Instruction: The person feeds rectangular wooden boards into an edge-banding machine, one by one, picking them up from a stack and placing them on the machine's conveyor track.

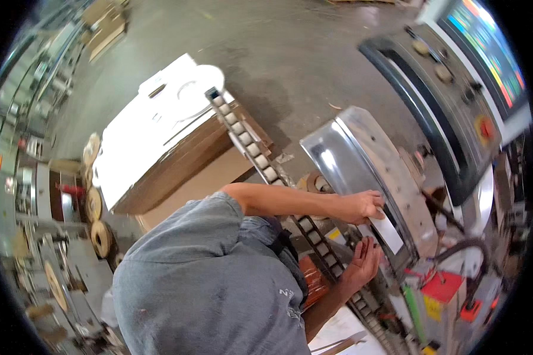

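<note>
A white flat strip (388, 234) lies at an angle over the edge of a metal machine. My left hand (364, 207), the farther of the two, pinches the strip's upper end between bent fingers. Just below it, my right hand (364, 261) is beside the strip, palm partly turned up. Its fingers are slightly bent and apart, with nothing plainly held in them. Both hands are over the side of the machine's shiny metal cover (331, 151). A narrow roller conveyor (251, 148) runs diagonally beneath my forearms.
A control panel (456, 77) with a black handle, red button and lit screen stands at upper right. A large cardboard box (172, 165) with white sheets on top is at left. A red-topped box (443, 286) and hose sit lower right; several rolls (100, 238) stand far left.
</note>
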Demonstrator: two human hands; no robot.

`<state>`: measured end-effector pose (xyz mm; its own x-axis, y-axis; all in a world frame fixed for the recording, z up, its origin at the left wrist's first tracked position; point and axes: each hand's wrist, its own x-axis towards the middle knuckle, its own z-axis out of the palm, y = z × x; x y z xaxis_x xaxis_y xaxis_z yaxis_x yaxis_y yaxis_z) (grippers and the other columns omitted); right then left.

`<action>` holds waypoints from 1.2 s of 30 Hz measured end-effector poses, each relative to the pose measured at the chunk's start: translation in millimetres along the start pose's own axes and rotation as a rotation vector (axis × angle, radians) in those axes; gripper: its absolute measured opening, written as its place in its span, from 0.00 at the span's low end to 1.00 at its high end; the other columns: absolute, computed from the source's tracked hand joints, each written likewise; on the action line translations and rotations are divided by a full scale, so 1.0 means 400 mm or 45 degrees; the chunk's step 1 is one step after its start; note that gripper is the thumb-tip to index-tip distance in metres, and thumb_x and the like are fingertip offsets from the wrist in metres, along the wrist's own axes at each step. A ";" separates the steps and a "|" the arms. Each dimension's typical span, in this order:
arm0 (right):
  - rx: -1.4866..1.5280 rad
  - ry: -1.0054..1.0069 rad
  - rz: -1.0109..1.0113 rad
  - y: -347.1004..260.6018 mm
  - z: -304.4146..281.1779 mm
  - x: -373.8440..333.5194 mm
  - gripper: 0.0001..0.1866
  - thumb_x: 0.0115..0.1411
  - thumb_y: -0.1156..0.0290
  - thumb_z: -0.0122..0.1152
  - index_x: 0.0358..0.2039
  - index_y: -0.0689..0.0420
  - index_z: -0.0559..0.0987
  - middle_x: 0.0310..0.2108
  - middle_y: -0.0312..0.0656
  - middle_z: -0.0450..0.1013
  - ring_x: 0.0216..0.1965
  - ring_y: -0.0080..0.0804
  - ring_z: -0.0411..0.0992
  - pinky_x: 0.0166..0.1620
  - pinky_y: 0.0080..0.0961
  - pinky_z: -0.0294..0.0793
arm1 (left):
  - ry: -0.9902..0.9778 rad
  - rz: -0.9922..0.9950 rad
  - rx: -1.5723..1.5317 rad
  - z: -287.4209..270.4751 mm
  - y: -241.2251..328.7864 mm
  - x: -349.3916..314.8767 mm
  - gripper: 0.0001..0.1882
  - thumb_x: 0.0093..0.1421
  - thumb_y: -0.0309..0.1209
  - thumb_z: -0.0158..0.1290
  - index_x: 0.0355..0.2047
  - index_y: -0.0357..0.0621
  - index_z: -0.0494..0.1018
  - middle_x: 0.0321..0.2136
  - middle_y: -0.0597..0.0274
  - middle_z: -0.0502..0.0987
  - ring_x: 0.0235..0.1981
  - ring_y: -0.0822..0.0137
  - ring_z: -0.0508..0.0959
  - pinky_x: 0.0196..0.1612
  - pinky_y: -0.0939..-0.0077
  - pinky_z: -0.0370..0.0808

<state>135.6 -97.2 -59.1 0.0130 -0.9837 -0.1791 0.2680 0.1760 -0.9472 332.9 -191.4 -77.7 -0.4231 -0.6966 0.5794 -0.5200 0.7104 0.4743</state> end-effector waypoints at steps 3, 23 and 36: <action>0.201 -0.049 -0.137 0.013 0.015 0.048 0.32 0.70 0.64 0.55 0.66 0.69 0.58 0.64 0.65 0.57 0.62 0.54 0.63 0.65 0.45 0.68 | 0.137 -0.075 0.336 -0.081 0.011 0.011 0.21 0.43 0.36 0.69 0.39 0.47 0.83 0.46 0.53 0.70 0.52 0.51 0.65 0.52 0.56 0.64; 0.207 0.138 -0.118 -0.001 0.137 0.164 0.27 0.68 0.70 0.58 0.60 0.74 0.62 0.55 0.58 0.69 0.55 0.44 0.72 0.57 0.34 0.77 | 0.039 -0.247 0.161 -0.105 -0.103 0.019 0.17 0.48 0.25 0.68 0.40 0.44 0.81 0.32 0.50 0.75 0.34 0.52 0.77 0.35 0.62 0.77; 0.296 0.324 -0.201 -0.034 -0.057 0.180 0.26 0.66 0.66 0.61 0.56 0.73 0.68 0.48 0.52 0.70 0.50 0.36 0.74 0.52 0.34 0.80 | 0.070 -0.325 -0.086 0.077 -0.018 0.128 0.16 0.46 0.25 0.69 0.38 0.43 0.83 0.27 0.55 0.75 0.32 0.54 0.75 0.35 0.63 0.73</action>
<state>111.1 -169.7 -65.0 -0.2778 -0.9526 -0.1241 0.4595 -0.0184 -0.8880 292.3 -235.2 -71.9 -0.2426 -0.8490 0.4694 -0.5531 0.5186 0.6521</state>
